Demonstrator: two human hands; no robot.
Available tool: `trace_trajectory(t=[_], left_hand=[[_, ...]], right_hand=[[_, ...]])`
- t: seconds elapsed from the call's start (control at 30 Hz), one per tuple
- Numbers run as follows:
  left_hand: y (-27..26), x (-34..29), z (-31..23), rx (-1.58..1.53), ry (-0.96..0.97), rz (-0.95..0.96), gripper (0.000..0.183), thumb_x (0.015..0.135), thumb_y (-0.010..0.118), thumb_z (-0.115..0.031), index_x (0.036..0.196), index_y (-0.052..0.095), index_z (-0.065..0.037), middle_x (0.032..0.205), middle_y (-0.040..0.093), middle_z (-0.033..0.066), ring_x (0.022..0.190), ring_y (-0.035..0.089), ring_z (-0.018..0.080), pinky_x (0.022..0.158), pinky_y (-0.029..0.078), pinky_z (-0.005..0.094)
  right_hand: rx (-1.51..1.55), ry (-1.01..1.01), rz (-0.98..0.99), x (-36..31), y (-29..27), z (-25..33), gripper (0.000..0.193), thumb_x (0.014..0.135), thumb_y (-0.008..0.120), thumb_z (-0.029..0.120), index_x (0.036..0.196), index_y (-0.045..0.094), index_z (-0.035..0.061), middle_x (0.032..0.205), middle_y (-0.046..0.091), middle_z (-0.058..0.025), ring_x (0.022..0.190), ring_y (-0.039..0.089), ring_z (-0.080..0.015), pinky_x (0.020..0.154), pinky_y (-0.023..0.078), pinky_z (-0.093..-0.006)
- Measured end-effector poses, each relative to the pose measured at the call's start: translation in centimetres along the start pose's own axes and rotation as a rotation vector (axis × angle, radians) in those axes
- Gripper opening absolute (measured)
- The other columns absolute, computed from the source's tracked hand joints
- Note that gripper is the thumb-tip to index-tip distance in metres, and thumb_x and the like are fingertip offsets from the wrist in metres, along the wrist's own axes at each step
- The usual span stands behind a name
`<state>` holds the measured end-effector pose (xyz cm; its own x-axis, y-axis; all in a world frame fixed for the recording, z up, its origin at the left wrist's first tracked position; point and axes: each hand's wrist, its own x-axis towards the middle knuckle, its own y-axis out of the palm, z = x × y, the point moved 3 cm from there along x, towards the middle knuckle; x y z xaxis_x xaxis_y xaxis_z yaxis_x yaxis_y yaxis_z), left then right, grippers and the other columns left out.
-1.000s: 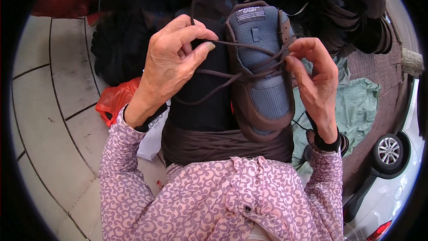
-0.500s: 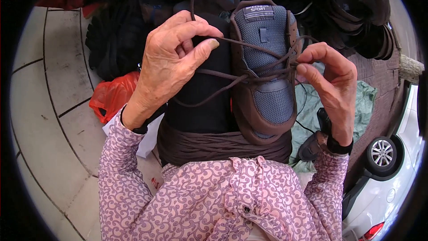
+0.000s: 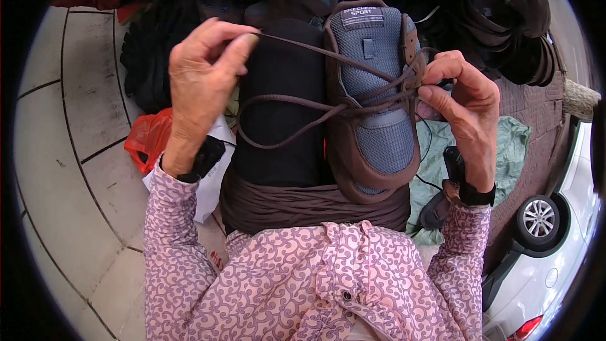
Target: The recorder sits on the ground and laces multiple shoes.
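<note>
A brown shoe (image 3: pixel 372 183) with a blue-grey mesh tongue (image 3: pixel 368 31) rests on my lap, its toe toward me. My left hand (image 3: pixel 205 72), left of the shoe, pinches a brown shoelace (image 3: pixel 303 47) between thumb and forefinger and holds it stretched from the upper eyelets. At the shoe's right edge, my right hand (image 3: pixel 464 91) is closed with thumb and forefinger on lace by the eyelet flap. Another stretch of the lace hangs in a loose loop over my black-clad leg. Crossed strands lie over the tongue's lower part.
A thick bundle of brown laces (image 3: pixel 303 208) lies across my lap. Many dark shoes (image 3: pixel 492 19) are piled ahead. A red plastic bag (image 3: pixel 148 142) sits on the left tiles, a green sheet (image 3: pixel 505 151) on the right. A white car (image 3: pixel 549 278) stands at the lower right.
My left hand has moved left and slightly up, drawing out a longer stretch of lace. My right hand stays close to the eyelets, with only a slight shift.
</note>
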<state>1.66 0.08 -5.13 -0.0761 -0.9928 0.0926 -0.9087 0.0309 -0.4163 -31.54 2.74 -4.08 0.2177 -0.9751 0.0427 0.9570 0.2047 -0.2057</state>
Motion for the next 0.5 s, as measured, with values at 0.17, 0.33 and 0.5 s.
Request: trace_trajectory(t=[0.17,0.33,0.5], left_hand=[[-6.4,0.5,6.2,0.202,-0.071,-0.214,0.013,0.096,0.069,-0.011,0.104,0.075,-0.002,0.086,0.070,-0.0004,0.068,0.062,0.0048,0.061,0.049,0.0190],[-15.1,-0.2,12.5,0.410,-0.227,-0.419,0.019,0.095,0.071,-0.018,0.106,0.077,-0.003,0.086,0.071,0.0009,0.068,0.061,0.0057,0.064,0.049,0.0199],[-20.4,-0.6,15.0,0.524,-0.281,-0.467,0.023,0.096,0.070,-0.023,0.107,0.077,-0.004,0.085,0.070,0.0002,0.067,0.061,0.0058,0.063,0.049,0.0208]], right_hand=[[0.048,0.012,0.021,0.4,-0.1,-0.7,0.019,0.079,0.079,-0.006,0.095,0.072,0.0020,0.095,0.064,-0.0018,0.089,0.060,-0.0113,0.077,0.049,-0.0241],[0.110,-0.047,0.083,0.6,0.4,-1.5,0.019,0.081,0.079,-0.003,0.097,0.072,0.0029,0.097,0.064,-0.0014,0.092,0.060,-0.0114,0.083,0.049,-0.0245],[0.213,0.071,0.021,0.2,1.5,-2.1,0.021,0.085,0.075,-0.002,0.105,0.072,0.0019,0.098,0.065,-0.0008,0.096,0.061,-0.0107,0.088,0.048,-0.0242]])
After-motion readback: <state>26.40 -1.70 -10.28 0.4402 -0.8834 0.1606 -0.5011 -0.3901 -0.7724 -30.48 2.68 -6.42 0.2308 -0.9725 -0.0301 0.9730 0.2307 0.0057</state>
